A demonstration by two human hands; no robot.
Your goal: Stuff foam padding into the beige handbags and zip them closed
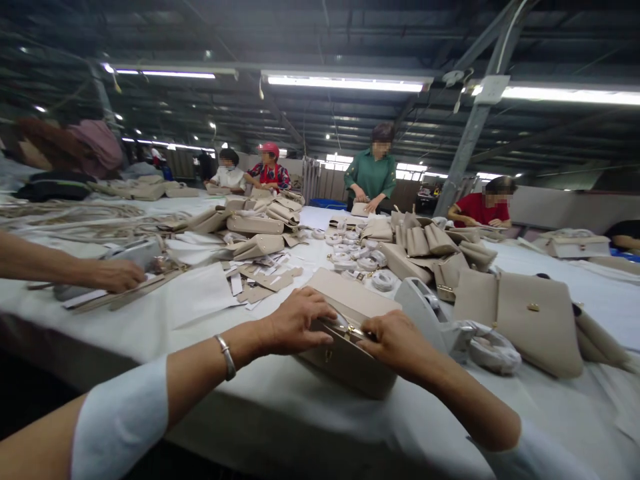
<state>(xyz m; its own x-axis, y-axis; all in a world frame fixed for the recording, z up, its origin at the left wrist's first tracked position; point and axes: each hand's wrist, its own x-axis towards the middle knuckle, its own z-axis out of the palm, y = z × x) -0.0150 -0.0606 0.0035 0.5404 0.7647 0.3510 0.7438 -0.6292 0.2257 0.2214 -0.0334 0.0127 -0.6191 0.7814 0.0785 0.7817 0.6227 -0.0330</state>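
A beige handbag (350, 373) lies in front of me at the table's near edge. Its flap (350, 291) is turned back, and a gold zipper (353, 329) shows at its opening. At the left of that opening, my left hand (299, 321) grips the bag's edge between thumb and fingers. My right hand (397, 339) closes on the edge at the other end of the zipper, its fingertips bent inward. Whether it also pinches the zipper's pull is hidden. A small gold clasp (329, 355) sits on the bag's near face.
On the right are a grey tape dispenser (420, 310), a plastic-wrapped roll (495, 352) and a large beige bag (537, 320). Cardboard scraps (265, 283), wrapped straps (383, 280) and bag piles lie beyond. A co-worker's hand (117, 275) reaches in from the left; several people work farther back.
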